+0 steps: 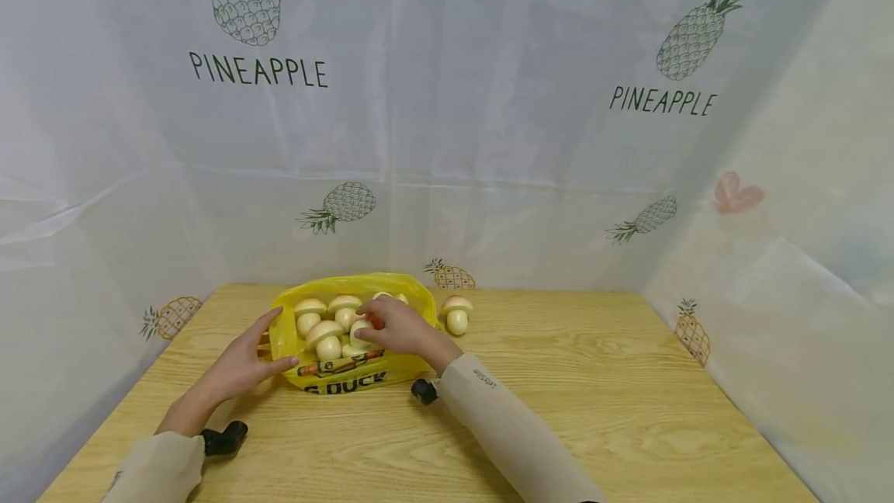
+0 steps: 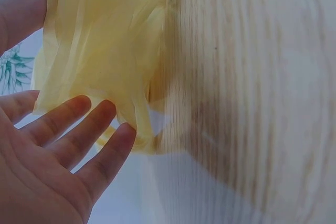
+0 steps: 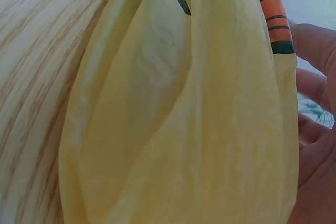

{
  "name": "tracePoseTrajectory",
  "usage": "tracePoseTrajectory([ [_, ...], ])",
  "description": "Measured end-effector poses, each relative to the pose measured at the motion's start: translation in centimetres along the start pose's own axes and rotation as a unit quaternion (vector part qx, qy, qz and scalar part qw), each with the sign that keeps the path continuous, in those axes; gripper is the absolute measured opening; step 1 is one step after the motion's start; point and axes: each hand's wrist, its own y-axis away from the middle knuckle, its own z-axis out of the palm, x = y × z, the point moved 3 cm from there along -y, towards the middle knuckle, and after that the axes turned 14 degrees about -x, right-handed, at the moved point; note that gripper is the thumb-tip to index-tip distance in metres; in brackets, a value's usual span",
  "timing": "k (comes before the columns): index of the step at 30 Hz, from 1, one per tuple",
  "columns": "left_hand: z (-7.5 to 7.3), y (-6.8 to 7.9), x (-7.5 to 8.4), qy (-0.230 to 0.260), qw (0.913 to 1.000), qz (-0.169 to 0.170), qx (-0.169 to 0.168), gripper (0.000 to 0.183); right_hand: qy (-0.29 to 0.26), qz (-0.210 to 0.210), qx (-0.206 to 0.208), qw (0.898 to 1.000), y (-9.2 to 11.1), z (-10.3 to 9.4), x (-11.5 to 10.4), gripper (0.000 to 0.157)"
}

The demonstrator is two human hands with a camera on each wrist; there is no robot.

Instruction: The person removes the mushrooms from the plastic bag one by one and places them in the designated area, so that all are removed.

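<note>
In the head view a yellow plastic bag (image 1: 405, 368) with dark lettering lies with its mouth wide, several mushrooms (image 1: 325, 338) with pinkish caps and pale stems inside. My left hand (image 1: 237, 363) is at the bag's left side, fingers spread and fairly straight; its fingertips meet the thin plastic (image 2: 100, 40) in the left wrist view. Over the right part of the mouth, my right hand (image 1: 403, 327) pinches a mushroom (image 1: 361, 332) between thumb and fingers, partly covering it. In the right wrist view the bag wall (image 3: 184, 129) hides part of that hand (image 3: 317, 108).
One more mushroom (image 1: 457, 315) stands on the wooden table (image 1: 559, 379), just right of the bag. A white sheet printed with pineapples (image 1: 489, 138) hangs behind the table and along both sides.
</note>
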Motion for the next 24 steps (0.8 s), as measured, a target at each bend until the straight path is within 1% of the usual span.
tracePoseTrajectory([
  [15,0.07,0.0,-0.13,0.002,1.0,-0.004,-0.004,0.099,-0.026,0.007,-0.018,0.999,-0.04,0.04,-0.52,0.041],
  [20,0.04,0.0,-0.12,0.007,1.0,-0.003,-0.005,0.1,-0.023,0.006,-0.021,0.999,-0.17,0.08,-0.62,0.04],
  [24,0.05,-0.01,-0.1,0.008,1.0,-0.002,-0.005,0.099,-0.028,0.003,-0.021,0.999,-0.27,0.1,-0.66,0.035],
])
